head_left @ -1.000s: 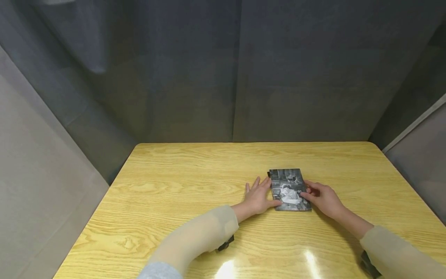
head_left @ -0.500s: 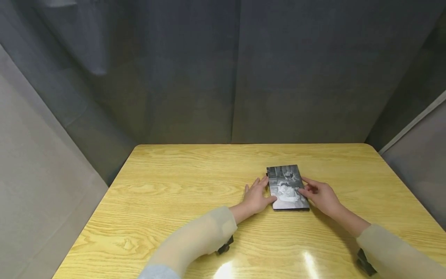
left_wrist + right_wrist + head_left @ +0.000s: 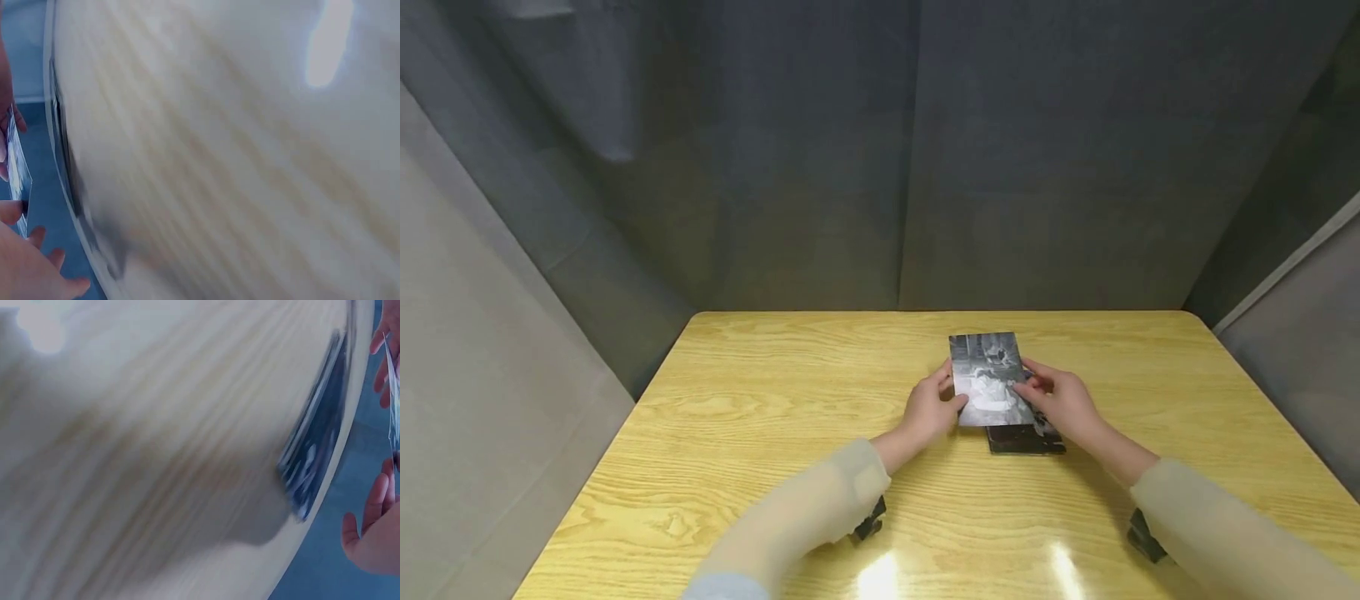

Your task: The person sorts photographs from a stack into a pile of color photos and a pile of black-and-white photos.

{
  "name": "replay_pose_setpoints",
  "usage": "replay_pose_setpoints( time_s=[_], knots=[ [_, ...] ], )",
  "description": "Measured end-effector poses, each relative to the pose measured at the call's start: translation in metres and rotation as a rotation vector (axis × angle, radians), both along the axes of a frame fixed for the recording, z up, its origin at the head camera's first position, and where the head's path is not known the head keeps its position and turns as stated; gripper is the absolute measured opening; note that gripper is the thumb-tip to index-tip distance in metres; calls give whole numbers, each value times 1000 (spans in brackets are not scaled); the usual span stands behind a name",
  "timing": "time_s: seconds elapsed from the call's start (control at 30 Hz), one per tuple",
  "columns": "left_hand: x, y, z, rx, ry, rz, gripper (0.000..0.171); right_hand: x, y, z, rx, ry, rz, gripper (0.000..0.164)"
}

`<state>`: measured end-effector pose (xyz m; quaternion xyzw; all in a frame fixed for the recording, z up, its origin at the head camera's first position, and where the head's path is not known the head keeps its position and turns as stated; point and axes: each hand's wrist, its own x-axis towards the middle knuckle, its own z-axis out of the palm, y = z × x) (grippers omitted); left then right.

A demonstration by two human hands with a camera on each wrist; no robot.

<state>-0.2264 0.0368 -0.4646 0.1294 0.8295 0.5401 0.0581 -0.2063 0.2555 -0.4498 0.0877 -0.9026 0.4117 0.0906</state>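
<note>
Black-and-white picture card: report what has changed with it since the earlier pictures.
The picture card has been lifted off the dark flat item beneath and shifted to the person's left and farther away. The left hand, earlier open against the left edge, now pinches the card there. The right hand moved along with it.

Unchanged: the right hand's pinch and the dark item's place on the table.

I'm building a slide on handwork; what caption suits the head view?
Left hand and right hand hold a black-and-white picture over a darker picture on a wooden table.
</note>
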Motion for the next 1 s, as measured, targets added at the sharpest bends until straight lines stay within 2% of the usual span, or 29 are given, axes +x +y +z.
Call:
replay_pose_setpoints(
  time_s=[0.17, 0.3, 0.47, 0.8, 1.0],
  knots=[
    [-11, -15, 7, 33, -13, 27, 63, -13, -17, 3, -92, -86, 0, 52],
    [-19, -31, 10, 89, -50, 49, 61, -22, -34, 5, -74, -97, -16, 52],
    [-28, -53, 10, 116, -70, 82, 61, -33, -58, 7, -52, -103, -14, 52],
    [-38, -93, 10, 48, -22, 129, 60, -44, -100, -2, -109, -124, 4, 52],
    [-42, -108, 1, 40, -8, 158, 58, -54, -117, -14, -128, -152, -20, 53]
  ],
)
